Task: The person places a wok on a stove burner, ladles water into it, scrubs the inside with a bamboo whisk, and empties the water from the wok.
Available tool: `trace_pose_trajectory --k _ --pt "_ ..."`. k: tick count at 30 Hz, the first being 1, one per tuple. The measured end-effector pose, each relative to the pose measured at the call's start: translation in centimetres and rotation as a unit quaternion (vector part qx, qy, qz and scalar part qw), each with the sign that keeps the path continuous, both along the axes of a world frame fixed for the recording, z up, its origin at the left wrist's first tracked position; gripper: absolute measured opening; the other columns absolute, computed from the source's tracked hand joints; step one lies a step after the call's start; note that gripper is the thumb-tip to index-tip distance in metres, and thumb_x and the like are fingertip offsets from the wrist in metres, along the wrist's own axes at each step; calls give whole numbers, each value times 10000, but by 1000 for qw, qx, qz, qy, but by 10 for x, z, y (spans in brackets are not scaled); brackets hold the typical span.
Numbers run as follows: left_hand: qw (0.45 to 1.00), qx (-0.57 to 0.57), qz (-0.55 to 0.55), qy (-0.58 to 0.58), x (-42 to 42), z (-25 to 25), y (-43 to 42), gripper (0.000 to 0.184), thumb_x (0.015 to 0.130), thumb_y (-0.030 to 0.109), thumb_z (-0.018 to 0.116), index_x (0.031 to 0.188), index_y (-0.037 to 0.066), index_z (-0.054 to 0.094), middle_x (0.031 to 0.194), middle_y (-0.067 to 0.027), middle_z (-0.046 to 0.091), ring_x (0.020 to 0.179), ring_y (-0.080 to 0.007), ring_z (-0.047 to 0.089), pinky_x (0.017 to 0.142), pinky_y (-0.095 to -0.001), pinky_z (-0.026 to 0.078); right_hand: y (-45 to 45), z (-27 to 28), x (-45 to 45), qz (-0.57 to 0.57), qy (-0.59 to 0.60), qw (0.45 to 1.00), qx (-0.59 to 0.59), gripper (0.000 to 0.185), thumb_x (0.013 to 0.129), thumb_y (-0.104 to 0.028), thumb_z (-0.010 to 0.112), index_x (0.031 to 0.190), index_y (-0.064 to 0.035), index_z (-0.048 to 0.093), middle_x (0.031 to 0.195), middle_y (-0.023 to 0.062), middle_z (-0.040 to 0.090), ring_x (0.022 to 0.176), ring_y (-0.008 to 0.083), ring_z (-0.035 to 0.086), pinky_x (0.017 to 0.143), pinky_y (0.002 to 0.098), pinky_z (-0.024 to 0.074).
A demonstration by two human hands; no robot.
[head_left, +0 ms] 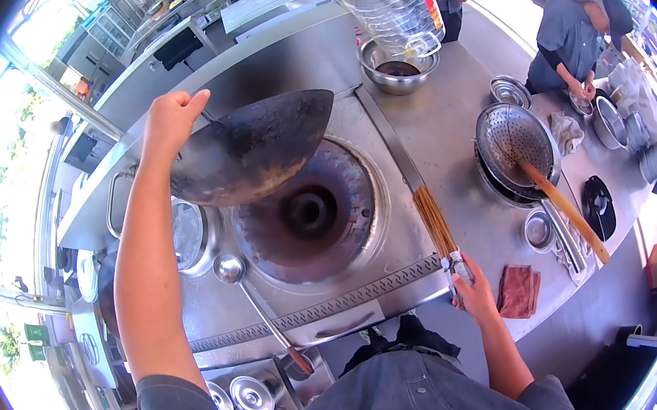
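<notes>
Right of the burner [309, 211], the right hand [471, 286] is closed around the brush [434, 221]. At the burner's far left, the left hand [173, 124], in a tight fist, holds the tilted wok [257, 148]; if that one-handed grip slips, the wok could drop onto the burner.

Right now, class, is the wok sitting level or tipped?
Tipped: the left hand holds the wok slanted, sooty outside showing, with the burner exposed.
</notes>
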State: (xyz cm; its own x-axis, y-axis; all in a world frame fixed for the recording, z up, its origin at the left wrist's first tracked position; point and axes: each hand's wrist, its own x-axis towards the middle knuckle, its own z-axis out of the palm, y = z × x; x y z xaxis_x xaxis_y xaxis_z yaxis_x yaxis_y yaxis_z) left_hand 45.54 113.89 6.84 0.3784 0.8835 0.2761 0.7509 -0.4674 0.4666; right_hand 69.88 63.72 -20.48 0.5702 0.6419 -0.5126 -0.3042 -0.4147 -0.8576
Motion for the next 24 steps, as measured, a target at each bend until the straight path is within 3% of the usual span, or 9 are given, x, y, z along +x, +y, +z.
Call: trace_pose_trajectory --k 9,13,15,17,21,24 --pt "998 -39 -22 38 -10 -6 -38 531 870 438 698 608 25 491 532 -23 414 526 -104 379 507 -322 353 9 6 -5 5 -5 1000 -16 589 953 -116 592 1489 -90 349 850 80 599 509 125 536 420 272 445" --pt "979 -136 -144 45 -23 -26 -100 374 858 291 750 697 17 551 597 13 479 578 -76 402 536 -280 358 13 10 -8 -3 -8 1000 -25 585 954 -111 588 1488 -87 349 849 78 595 515 124 535 424 271 448" --pt "972 -168 -154 56 -28 -38 -135 338 831 243 767 731 -3 558 604 -5 482 582 -82 409 543 -281 373 14 11 -10 1 -19 1000 -20 563 967 -153 584 1482 -106 362 851 65 592 509 114 544 420 254 448" --pt "965 -204 -160 45 -37 -68 -162 325 824 240 766 753 -10 571 595 -47 506 568 -106 444 544 -291 389 14 10 -11 -4 -15 1000 -23 560 967 -157 584 1480 -106 364 846 64 594 509 114 546 419 250 447" --pt "965 -203 -157 56 -54 -137 -207 315 827 259 758 783 -1 588 639 -151 588 570 -269 560 569 -356 445 17 2 -12 -24 -7 999 -25 551 972 -183 580 1477 -114 371 829 59 601 507 114 553 412 241 438" --pt "970 -182 -150 65 -63 -185 -234 329 831 296 752 792 16 584 676 -150 614 606 -332 575 586 -393 459 18 2 -16 -32 -9 999 -18 549 975 -206 578 1476 -117 372 821 56 604 505 113 555 409 235 431"
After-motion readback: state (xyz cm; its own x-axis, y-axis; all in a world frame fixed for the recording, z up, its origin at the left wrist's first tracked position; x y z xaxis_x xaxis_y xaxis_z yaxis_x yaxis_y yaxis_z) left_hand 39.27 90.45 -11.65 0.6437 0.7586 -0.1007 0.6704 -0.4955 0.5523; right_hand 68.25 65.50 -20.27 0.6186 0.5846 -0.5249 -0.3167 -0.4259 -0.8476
